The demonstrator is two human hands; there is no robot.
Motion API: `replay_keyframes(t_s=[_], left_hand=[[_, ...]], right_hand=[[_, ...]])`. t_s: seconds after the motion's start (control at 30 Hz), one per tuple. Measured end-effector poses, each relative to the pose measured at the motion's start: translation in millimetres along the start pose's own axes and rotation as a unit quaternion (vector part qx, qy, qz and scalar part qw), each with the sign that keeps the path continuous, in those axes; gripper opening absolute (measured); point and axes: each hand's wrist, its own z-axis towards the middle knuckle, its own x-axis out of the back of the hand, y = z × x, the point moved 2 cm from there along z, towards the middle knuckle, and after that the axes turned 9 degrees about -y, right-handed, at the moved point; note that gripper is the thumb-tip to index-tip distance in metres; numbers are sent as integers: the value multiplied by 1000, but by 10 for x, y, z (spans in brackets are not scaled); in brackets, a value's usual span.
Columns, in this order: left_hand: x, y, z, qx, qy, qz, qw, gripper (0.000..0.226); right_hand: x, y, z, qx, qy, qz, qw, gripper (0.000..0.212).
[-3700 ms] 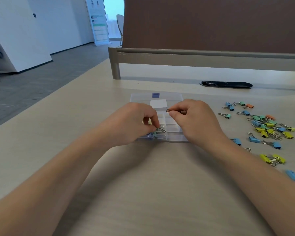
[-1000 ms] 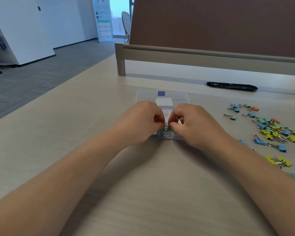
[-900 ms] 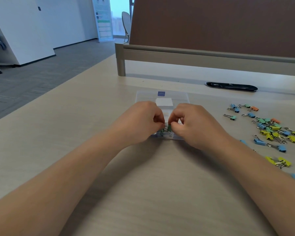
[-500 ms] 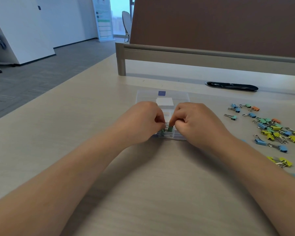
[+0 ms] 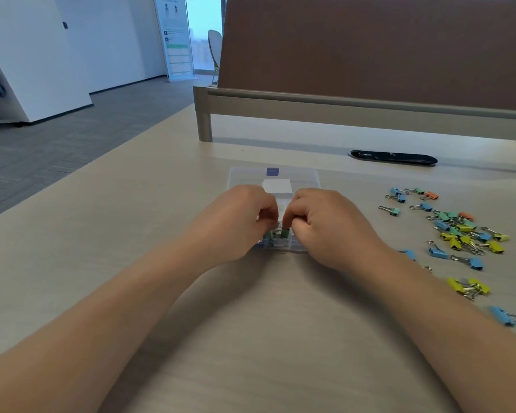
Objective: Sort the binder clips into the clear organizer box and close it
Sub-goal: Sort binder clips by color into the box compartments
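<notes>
The clear organizer box lies open on the desk in front of me, lid back, with a white label and a small blue sticker. My left hand and my right hand meet over its near compartments, fingers curled. My right fingertips pinch a green binder clip standing in a front compartment. My left fingertips press on green clips beside it; whether they grip one is hidden. Several loose binder clips, blue, green, yellow and orange, are scattered on the desk to the right.
A black oval cable grommet sits in the desk behind the box. A brown divider panel on a grey rail bounds the far side. The desk's left edge drops to grey floor.
Both hands came together and lowered over the box's front compartments. The right hand, which earlier held a clip by its wire handle above the box, now pinches a green clip down in a compartment.
</notes>
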Motion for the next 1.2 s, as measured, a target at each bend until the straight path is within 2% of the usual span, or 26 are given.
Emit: replay_keyframes(t_s=[0.23,0.4,0.53,0.7,0.93,1.2], left_hand=[[64,216,-18,-14,84,-59,995,16],[53,610,-5,-54,29,-31,998,16],[-6,942,117,-73,-6,8,997,8],[-250,1465,326,-108,-44,21,993,15],[-560,1934,657,-87,-83,6,993,22],[-765,2139,1015,-59,-110,17,992,30]], right_hand=[[248,120,-52,-60,22,-17,998,27],[524,314,-235,-107,-31,12,994,27],[666,542,-547,-140,-24,20,990,27],[891,964,-1046,-192,-14,18,981,24],[1014,1564,-1567,-274,-8,13,961,17],[989,1918,-1597,-286,-10,6,958,22]])
